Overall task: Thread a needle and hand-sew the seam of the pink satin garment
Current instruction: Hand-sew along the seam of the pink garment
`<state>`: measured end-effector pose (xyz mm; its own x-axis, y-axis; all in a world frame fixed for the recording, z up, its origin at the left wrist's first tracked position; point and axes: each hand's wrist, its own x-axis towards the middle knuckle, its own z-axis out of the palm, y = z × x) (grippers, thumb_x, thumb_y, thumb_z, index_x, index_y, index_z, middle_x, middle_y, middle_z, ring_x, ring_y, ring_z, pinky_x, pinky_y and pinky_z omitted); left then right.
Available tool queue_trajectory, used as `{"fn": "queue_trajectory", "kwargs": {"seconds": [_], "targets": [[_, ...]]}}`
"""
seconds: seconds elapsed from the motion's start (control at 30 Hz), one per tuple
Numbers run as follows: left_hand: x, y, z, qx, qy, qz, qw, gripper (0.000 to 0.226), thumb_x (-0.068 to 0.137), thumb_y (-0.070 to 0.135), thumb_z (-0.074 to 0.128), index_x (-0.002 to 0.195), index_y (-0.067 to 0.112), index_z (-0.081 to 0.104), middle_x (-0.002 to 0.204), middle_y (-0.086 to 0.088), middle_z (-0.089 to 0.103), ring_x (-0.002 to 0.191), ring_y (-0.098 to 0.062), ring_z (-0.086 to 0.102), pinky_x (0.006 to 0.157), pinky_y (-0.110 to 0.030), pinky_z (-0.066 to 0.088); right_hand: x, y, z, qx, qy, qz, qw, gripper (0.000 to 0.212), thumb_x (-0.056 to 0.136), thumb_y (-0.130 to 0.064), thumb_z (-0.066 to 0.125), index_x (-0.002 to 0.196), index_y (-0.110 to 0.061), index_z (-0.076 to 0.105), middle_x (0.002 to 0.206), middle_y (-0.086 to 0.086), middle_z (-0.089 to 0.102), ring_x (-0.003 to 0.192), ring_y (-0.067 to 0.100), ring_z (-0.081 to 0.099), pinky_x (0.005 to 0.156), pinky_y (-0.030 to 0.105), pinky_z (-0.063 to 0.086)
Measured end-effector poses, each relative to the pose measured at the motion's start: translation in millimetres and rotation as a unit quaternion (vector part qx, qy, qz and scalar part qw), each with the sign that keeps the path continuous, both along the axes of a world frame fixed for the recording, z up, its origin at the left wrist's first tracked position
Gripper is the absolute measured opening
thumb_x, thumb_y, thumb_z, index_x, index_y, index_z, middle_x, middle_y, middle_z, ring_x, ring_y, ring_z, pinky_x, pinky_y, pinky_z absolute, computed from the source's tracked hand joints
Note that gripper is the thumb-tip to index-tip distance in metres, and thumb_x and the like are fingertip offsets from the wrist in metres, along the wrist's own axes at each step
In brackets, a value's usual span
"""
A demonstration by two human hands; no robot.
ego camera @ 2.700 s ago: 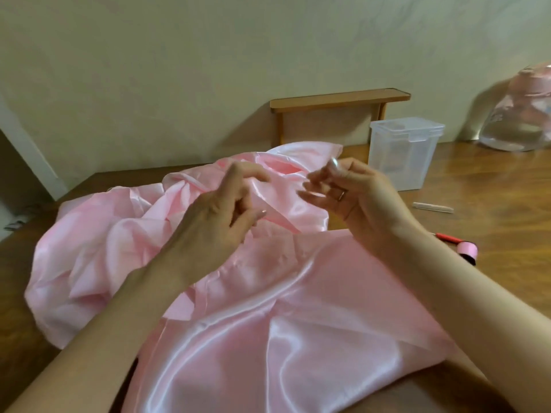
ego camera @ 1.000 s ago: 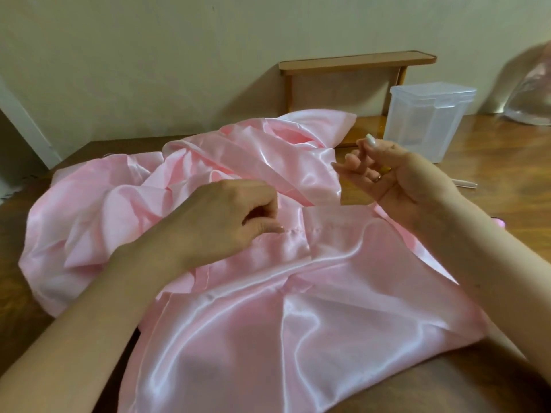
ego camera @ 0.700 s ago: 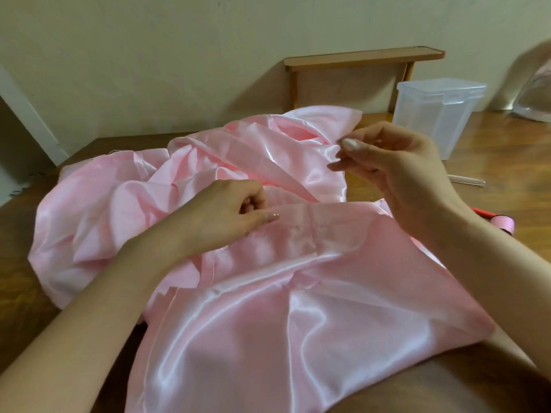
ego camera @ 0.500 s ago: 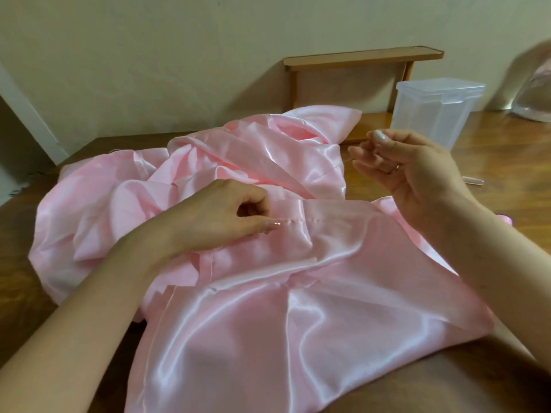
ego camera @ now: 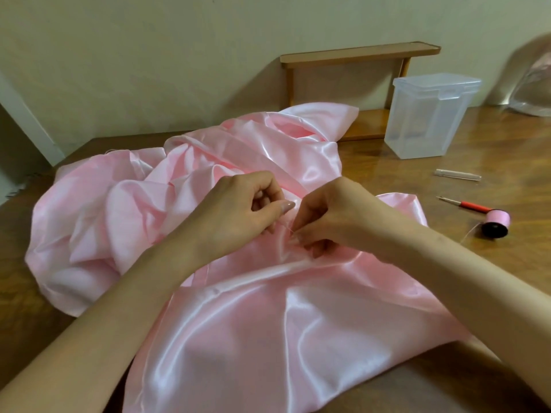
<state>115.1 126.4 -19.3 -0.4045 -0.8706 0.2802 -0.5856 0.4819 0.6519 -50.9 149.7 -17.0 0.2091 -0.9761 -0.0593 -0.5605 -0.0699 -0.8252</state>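
Left hand (ego camera: 238,210): fingers curled, thumb and forefinger pinching a fold of the pink satin garment (ego camera: 238,323) at the seam line, palm turned down.
Right hand (ego camera: 334,216): fingers curled tight, tips bunched just beside the left thumb, pressed into the same fold.
Needle (ego camera: 288,230): only a fine pale sliver between the two sets of fingertips, probably held by the right hand; too thin to be sure.
Forearms: both bare, reaching in from the lower corners and meeting over the cloth.
Garment: spread across the wooden table (ego camera: 507,263), smooth and glossy near the bottom edge, bunched in loose folds to the left and behind the hands.
Thread spool (ego camera: 496,223): pink thread on a dark core, lying on its side on the table to the right of the garment, a loose strand trailing from it.
Seam ripper (ego camera: 471,206): red handle, flat on the table, touching the spool.
Clear tube (ego camera: 457,175): lying farther back, apart from the ripper.
Plastic box (ego camera: 429,114): clear, lid on, upright near the wall.
Wooden shelf (ego camera: 357,53): low, against the wall, behind the garment's far end.
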Motion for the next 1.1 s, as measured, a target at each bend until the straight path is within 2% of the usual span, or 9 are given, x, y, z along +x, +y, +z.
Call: {"fn": "queue_trajectory", "kwargs": {"seconds": [0.13,0.2,0.4,0.53,0.63,0.77,0.87,0.97,1.1], "targets": [[-0.9,3.3,1.6,-0.025,-0.001,-0.003,1.0,0.014,0.085,0.018,0.066,0.073,0.014,0.059,0.056,0.004,0.061,0.052,-0.011,0.057,0.057,-0.025,0.049,2.7,1.7,-2.8,0.038,-0.087,-0.014,0.995,0.001,0.078,0.009,0.066,0.078,0.008,0.065,0.058,0.019,0.063,0.042,0.015,0.059,0.046,0.022,0.053],[1.4,2.5,2.4,-0.018,0.0,-0.016,1.0,0.013,0.086,0.015,0.065,0.075,0.013,0.059,0.058,0.002,0.062,0.055,-0.016,0.059,0.059,-0.028,0.051,2.5,1.9,-1.7,0.069,-0.154,-0.021,0.985,0.004,0.078,0.012,0.066,0.08,0.01,0.063,0.056,0.019,0.063,0.043,0.019,0.062,0.046,0.025,0.055],[9.7,-3.7,0.8,0.003,-0.011,-0.079,0.997,0.008,0.087,0.003,0.061,0.083,0.009,0.061,0.064,0.0,0.064,0.062,-0.014,0.062,0.067,-0.028,0.054,0.8,-0.4,-2.0,0.137,-0.297,-0.002,0.945,0.018,0.08,0.01,0.064,0.089,-0.004,0.059,0.063,0.019,0.065,0.053,0.024,0.068,0.055,0.032,0.06],[10.8,-6.1,-1.9,-0.004,-0.016,-0.1,0.995,0.01,0.087,0.0,0.06,0.082,0.008,0.059,0.065,-0.001,0.065,0.061,-0.011,0.062,0.067,-0.023,0.053,-0.4,-2.7,-5.3,0.129,-0.33,-0.021,0.935,0.004,0.083,-0.002,0.065,0.087,-0.004,0.063,0.068,0.018,0.064,0.057,0.024,0.069,0.054,0.03,0.058],[10.3,-7.4,-6.8,-0.049,-0.037,-0.095,0.994,0.01,0.085,0.001,0.064,0.08,0.009,0.06,0.068,-0.001,0.067,0.063,-0.013,0.063,0.069,-0.03,0.052,1.9,-3.3,-9.4,0.114,-0.334,-0.033,0.935,0.003,0.085,-0.005,0.065,0.084,-0.002,0.063,0.066,0.018,0.065,0.057,0.026,0.069,0.052,0.03,0.058],[9.6,-8.9,-10.4,-0.062,-0.04,-0.086,0.993,0.004,0.083,0.009,0.066,0.082,0.008,0.063,0.073,-0.001,0.069,0.066,-0.015,0.062,0.071,-0.034,0.05,3.7,-3.7,-12.3,0.086,-0.336,-0.051,0.937,0.006,0.085,-0.003,0.064,0.086,0.001,0.06,0.067,0.021,0.065,0.058,0.029,0.07,0.055,0.034,0.06],[8.9,-9.1,-11.1,-0.082,-0.051,-0.087,0.992,0.008,0.08,0.019,0.06,0.081,0.011,0.062,0.066,0.005,0.063,0.063,-0.013,0.058,0.066,-0.028,0.049,-1.1,-6.1,-12.3,0.059,-0.338,-0.075,0.936,0.007,0.085,-0.001,0.065,0.087,0.002,0.059,0.069,0.022,0.067,0.058,0.028,0.07,0.051,0.033,0.058],[9.4,-9.6,-11.5,-0.1,-0.058,-0.07,0.991,0.012,0.079,0.024,0.062,0.079,0.012,0.063,0.06,0.006,0.055,0.058,-0.011,0.049,0.057,-0.012,0.038,-10.8,-12.1,-12.5,0.065,-0.355,-0.102,0.927,0.007,0.083,-0.001,0.065,0.086,0.003,0.06,0.065,0.014,0.067,0.055,0.021,0.068,0.047,0.027,0.055],[8.2,-10.3,-11.9,-0.075,-0.035,-0.052,0.995,0.015,0.076,0.029,0.064,0.077,0.013,0.063,0.062,0.005,0.053,0.059,-0.011,0.044,0.058,-0.012,0.036,-25.3,-19.2,-12.9,0.101,-0.394,-0.115,0.906,0.008,0.083,0.001,0.064,0.076,0.002,0.06,0.069,0.016,0.068,0.062,0.023,0.07,0.053,0.027,0.056]]}}
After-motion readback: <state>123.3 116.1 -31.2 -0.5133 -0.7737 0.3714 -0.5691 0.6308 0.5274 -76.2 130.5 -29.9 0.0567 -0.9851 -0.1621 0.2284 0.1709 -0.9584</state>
